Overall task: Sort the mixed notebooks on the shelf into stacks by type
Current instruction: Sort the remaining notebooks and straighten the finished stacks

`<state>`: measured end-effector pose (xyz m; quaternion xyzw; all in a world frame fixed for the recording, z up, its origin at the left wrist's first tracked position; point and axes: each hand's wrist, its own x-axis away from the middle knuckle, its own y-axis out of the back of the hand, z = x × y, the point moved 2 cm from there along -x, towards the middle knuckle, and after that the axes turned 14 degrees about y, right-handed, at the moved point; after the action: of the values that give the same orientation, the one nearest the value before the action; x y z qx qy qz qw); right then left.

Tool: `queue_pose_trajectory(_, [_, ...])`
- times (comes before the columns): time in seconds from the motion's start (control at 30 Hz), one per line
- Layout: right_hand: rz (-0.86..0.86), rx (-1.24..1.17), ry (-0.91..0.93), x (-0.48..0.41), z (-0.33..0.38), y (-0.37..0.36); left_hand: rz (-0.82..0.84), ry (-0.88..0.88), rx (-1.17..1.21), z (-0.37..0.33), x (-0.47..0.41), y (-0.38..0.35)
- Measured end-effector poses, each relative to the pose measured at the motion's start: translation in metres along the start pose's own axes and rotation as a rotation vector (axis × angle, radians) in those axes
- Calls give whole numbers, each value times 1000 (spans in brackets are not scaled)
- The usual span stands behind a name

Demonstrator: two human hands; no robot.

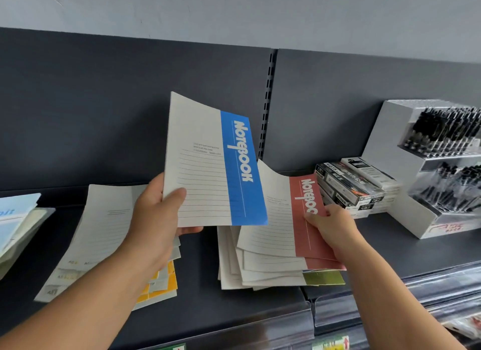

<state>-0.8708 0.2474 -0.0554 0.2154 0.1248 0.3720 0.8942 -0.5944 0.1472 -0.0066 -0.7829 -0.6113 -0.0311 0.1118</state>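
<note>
My left hand (156, 219) holds a blue-striped notebook (208, 165) upright above the dark shelf (197, 305), gripped at its lower left corner. My right hand (335, 227) pinches the right edge of a red-striped notebook (281, 232) and lifts it off a loose pile of white notebooks (250, 274); a green-striped one (325, 278) shows at the pile's bottom right. Left of the pile lies a stack of pale notebooks (104, 232) with yellow-patterned covers (161, 287) under it, partly hidden by my left arm.
Light blue booklets (15, 219) lie at the shelf's far left. Boxes of pens (348, 188) and a white stepped pen display (437, 167) stand at the right. A slotted upright (268, 107) splits the dark back panel. Clear price rails (364, 313) run along the front edge.
</note>
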Motion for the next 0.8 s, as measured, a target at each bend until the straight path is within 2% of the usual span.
queue_pose_trajectory(0.2, [14,-253,-142,4,-3,13,20,117,102,9,3,-11])
queue_pose_trajectory(0.37, [60,-313,-101,10,-6,21,18,148,146,9,5,-17])
queue_pose_trajectory(0.57, [111,-302,-105,14,-1,17,76,211,160,14,12,-35])
queue_pose_trajectory(0.63, [78,-207,-59,14,3,17,109,243,137,21,14,-45])
queue_pose_trajectory(0.7, [48,-94,17,14,6,18,119,271,60,32,13,-54])
queue_pose_trajectory(0.8, [126,-109,31,16,9,12,93,224,-364,49,9,-59])
